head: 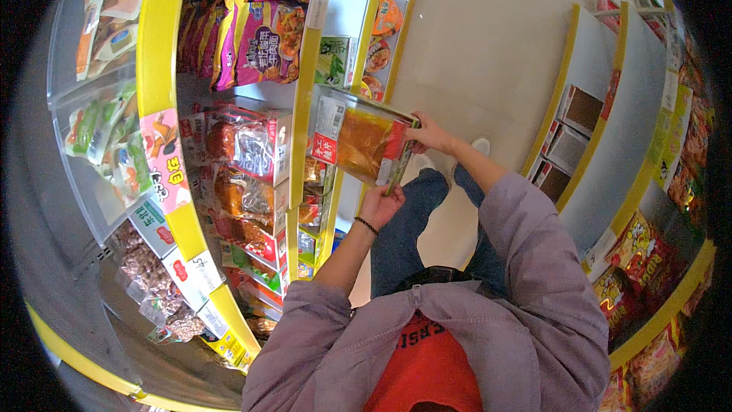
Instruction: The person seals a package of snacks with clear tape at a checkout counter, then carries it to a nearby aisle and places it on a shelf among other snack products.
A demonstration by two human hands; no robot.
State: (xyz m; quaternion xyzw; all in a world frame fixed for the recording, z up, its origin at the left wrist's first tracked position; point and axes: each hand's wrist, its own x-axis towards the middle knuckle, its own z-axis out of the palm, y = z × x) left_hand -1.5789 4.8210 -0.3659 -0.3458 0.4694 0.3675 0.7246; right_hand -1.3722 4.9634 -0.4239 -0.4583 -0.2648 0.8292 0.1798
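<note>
Both my hands grip an open cardboard display box [397, 174] that holds a clear-wrapped flat amber-brown food pack [361, 140]. My left hand [384, 204], a dark beaded bracelet on its wrist, holds the box's near end corner. At the other corner of that end, my right hand [430, 133] has its fingers curled around the edge. The far end of the box reaches in over a lower shelf, beside the yellow shelf edge [302, 143]. I cannot tell whether the box rests on that shelf.
Purple instant noodle packs [260, 46] and boxes of red-and-clear snack packs [246, 140] fill the left shelves. A green carton [333, 63] and noodle bowls [389, 14] sit beyond. On the right, another shelf unit [609, 126] carries small boxes [580, 106] and chip bags [643, 249]. Tiled floor [463, 40] runs between.
</note>
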